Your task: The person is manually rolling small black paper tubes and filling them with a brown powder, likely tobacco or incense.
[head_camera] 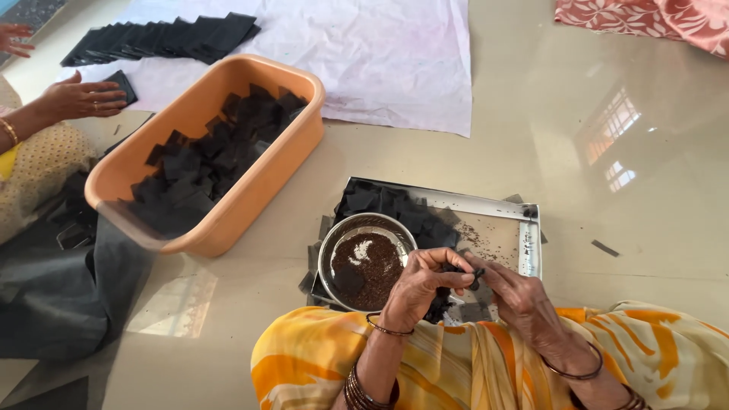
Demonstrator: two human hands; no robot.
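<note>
1. Floor (623,197) of glossy beige, mirroring a window; white sheet (364,53) spread at the far side.
2. Left hand (421,285) and right hand (516,292) together pinch a small black piece (476,277) above the steel tray (524,220).
3. Steel bowl (366,262) of dark seeds lies just left; orange tub (220,152) of black squares beyond.

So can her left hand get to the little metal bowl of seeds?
Probably yes. The left hand is right beside the metal bowl, nothing lies between them, but its fingers are pinching a small black piece with the right hand.
</note>
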